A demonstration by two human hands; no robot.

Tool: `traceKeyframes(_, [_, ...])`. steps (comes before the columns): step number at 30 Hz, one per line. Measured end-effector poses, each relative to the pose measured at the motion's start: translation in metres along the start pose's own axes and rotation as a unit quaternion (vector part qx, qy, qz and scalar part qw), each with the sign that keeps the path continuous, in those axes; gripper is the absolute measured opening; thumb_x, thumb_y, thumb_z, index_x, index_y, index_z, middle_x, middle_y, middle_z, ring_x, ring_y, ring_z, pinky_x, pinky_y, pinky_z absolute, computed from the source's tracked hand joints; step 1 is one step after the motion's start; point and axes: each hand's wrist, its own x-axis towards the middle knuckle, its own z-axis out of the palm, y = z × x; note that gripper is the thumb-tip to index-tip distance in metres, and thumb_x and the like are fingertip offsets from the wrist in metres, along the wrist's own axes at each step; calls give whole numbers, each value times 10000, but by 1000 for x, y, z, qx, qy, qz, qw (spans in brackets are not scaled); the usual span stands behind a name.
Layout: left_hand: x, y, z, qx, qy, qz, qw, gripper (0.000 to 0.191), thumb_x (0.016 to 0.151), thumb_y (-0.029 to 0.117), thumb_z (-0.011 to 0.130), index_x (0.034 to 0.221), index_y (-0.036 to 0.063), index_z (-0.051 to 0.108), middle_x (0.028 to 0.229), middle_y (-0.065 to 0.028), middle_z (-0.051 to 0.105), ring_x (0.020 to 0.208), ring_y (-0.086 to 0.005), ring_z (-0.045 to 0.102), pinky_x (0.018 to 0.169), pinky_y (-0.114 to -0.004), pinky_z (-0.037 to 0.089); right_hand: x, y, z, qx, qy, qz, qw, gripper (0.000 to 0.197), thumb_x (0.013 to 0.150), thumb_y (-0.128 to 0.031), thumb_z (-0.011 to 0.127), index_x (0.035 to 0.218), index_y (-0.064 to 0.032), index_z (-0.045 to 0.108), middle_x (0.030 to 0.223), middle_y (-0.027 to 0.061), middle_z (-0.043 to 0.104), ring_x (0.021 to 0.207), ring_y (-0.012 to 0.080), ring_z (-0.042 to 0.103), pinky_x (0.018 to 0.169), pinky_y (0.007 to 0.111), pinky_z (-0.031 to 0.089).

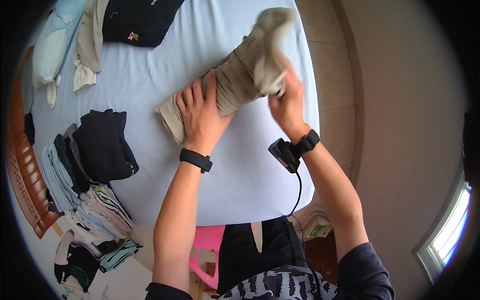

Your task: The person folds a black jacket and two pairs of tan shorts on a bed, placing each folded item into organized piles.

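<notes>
A khaki cloth garment (236, 71), probably trousers, lies folded lengthwise in a slant across the light blue bed sheet (240, 168). My left hand (202, 108) rests on its lower left part, fingers spread over the fabric and thumb along the near edge. At the upper right, my right hand (288, 97) grips the garment's edge. That end is lifted and blurred, and the cloth partly hides the fingers. A black band (196, 160) circles my left wrist. On my right wrist is a strapped black device (285, 154) with a cable.
Folded dark clothes (105, 146) and a row of folded garments (101, 213) line the left side. Black clothing (138, 22) and a beige garment (90, 37) lie farther up, near a pale pillow (48, 60). A pink plastic chair (206, 240) stands below the bed edge; a wall (397, 112) rises at right.
</notes>
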Motion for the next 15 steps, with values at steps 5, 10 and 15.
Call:
traceKeyframes(5, [0, 0, 2, 22, -6, 12, 1000, 701, 649, 404, 778, 1170, 20, 512, 1175, -115, 510, 1157, -280, 439, 1013, -517, 302, -11, 4, 4, -199, -146, -127, 961, 769, 627, 163, 598, 1287, -230, 558, 1477, 83, 348, 1263, 406, 412, 960, 434, 482])
traceKeyframes(10, [0, -2, 0, -32, 21, 10, 999, 803, 629, 318, 802, 1294, 61, 434, 1207, -125, 493, 1129, -310, 444, 1023, -493, 281, -13, 10, 0, -121, -148, -63, 980, 769, 619, 162, 597, 1291, -210, 546, 1472, 114, 342, 1268, 384, 414, 982, 425, 467])
traceKeyframes(15, [-1, -2, 0, -26, 4, 8, 1000, 862, 632, 317, 804, 1352, 88, 388, 1217, -118, 497, 1153, -290, 446, 1025, -500, 291, -14, 26, -18, -15, -61, 95, 993, 422, 862, -57, 617, 1265, -49, 492, 1259, 110, 540, 1063, 256, 571, 879, 347, 490])
